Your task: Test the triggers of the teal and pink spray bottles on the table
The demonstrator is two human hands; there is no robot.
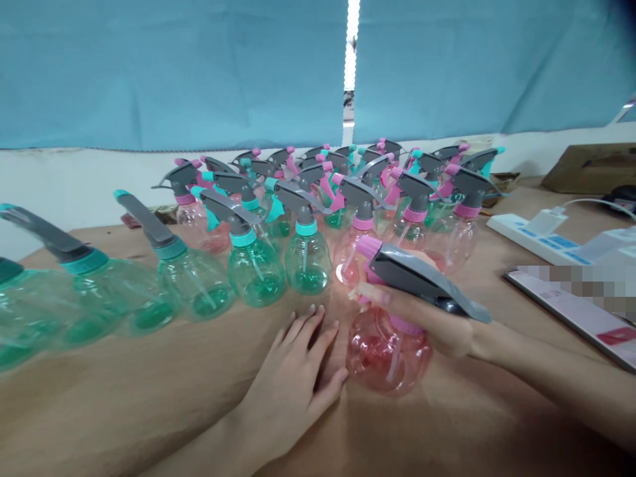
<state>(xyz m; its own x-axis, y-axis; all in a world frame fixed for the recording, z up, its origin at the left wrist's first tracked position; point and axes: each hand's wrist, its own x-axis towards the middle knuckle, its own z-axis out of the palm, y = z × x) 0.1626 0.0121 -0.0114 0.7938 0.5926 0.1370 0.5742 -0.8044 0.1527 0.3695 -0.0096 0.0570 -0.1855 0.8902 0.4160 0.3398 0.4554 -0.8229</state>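
My right hand (427, 318) is wrapped round the neck and trigger of a pink spray bottle (387, 361), whose grey and pink head points to the left. The bottle's clear pink body stands upright on the wooden table, or just over it; I cannot tell which. Flat on the tabletop, to the left of that bottle, lies my left hand (298, 364) with its fingers spread and nothing in it. Just beyond the left fingertips stands a green spray bottle (308, 262) with a turquoise collar. A second pink spray bottle (350, 252) is right behind the held one.
Several green spray bottles (193, 285) line the left side, and a mixed pink and green cluster (318, 172) fills the back. At the right are a white power strip (541, 238), a phone (571, 311) and a cardboard box (591, 169). A blue curtain (173, 73) hangs behind.
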